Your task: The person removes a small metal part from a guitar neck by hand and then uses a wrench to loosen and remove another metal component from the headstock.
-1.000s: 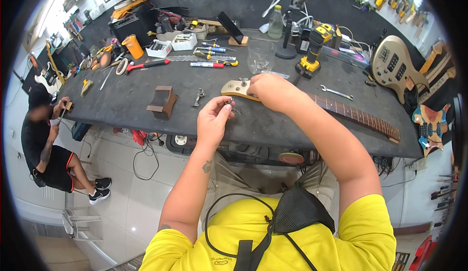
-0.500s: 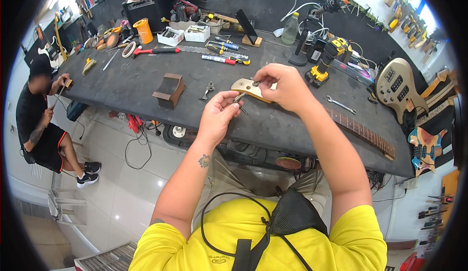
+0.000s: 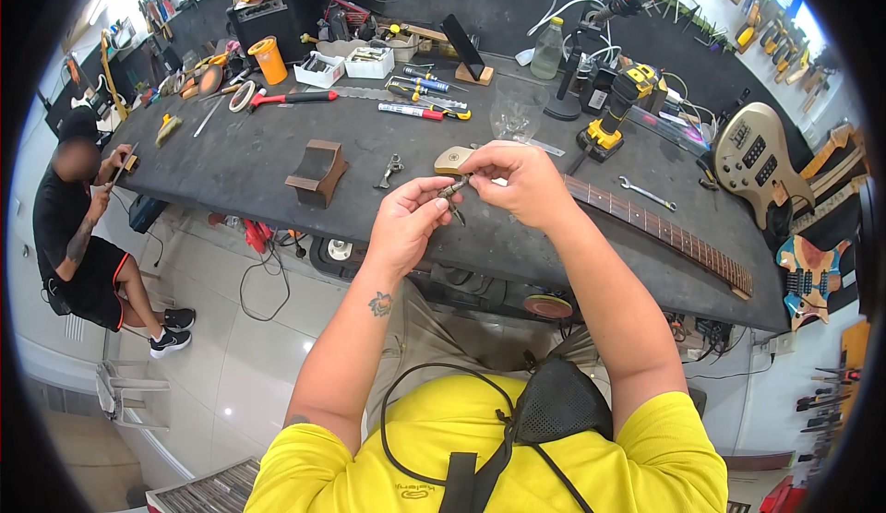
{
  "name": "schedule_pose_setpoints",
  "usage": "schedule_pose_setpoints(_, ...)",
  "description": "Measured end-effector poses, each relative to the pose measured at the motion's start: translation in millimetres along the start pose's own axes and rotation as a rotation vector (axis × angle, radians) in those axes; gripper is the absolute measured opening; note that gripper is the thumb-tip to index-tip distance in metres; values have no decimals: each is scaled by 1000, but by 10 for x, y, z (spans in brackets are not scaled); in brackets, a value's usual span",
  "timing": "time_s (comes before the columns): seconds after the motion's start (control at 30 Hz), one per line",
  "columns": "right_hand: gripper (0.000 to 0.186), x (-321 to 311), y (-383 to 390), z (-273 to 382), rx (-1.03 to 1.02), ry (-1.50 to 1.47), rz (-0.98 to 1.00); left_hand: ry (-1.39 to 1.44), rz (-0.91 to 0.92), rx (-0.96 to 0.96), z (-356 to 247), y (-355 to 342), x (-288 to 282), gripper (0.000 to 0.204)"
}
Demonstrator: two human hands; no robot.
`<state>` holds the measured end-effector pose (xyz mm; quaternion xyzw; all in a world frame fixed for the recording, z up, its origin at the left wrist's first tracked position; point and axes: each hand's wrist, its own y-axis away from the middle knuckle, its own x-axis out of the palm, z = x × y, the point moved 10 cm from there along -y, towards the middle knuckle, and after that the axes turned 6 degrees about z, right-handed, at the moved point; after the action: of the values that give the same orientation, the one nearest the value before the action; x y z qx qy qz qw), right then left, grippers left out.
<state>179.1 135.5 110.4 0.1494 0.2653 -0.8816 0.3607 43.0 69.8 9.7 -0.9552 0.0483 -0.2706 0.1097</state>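
My left hand [image 3: 411, 222] pinches a small metal fitting [image 3: 454, 201], which looks like a guitar tuner. My right hand [image 3: 517, 185] is closed on the top end of the same fitting, touching my left fingers. Behind them a guitar neck [image 3: 664, 238] lies on the dark bench, its pale headstock [image 3: 452, 158] partly hidden by my right hand. Another metal tuner [image 3: 390, 171] lies just left of the headstock, and a brown wooden cradle [image 3: 316, 174] stands farther left.
A yellow-black drill [image 3: 609, 125], wrench [image 3: 648, 193], clear container [image 3: 515, 107], screwdrivers and white trays [image 3: 321, 70] are on the bench [image 3: 240, 153]. Guitar bodies [image 3: 761, 153] stand at right. Another person [image 3: 74, 218] sits at the left end, working with their hands.
My right hand has left the top of the headstock and come down toward me and left, joining my left hand on the small fitting. The view has shifted slightly.
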Motion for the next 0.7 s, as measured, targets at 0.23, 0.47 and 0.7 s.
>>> schedule_pose_setpoints(0.23,21,91,35,-103,55,-196,44,85,22,41,-3,26,-43,31)
schedule_pose_setpoints(0.47,19,299,86,-264,134,-294,67,88,24,32,-13,45,-27,31)
schedule_pose_setpoints(0.7,26,273,-40,10,-41,324,-74,29,-49,110,-10,-46,-114,23)
